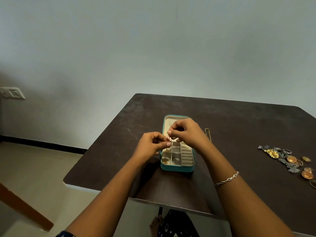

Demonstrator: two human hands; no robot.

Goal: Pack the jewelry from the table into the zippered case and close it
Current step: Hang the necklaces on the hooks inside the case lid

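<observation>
A teal zippered case (177, 168) lies open in the middle of the dark table, its cream compartments showing. Both hands hover over it. My left hand (151, 145) and my right hand (187, 132) each pinch one thin gold chain (169, 139), which hangs between the fingertips above the case's left compartments. A small gold piece (165, 162) lies in the near-left compartment. Another gold chain (208, 133) rests on the table just right of the case, partly hidden by my right hand.
A pile of loose jewelry (287, 159), with rings, earrings and a sunflower brooch, lies at the table's right side. My right wrist wears a silver bracelet (227, 180). The table's left edge (102, 139) drops to the floor.
</observation>
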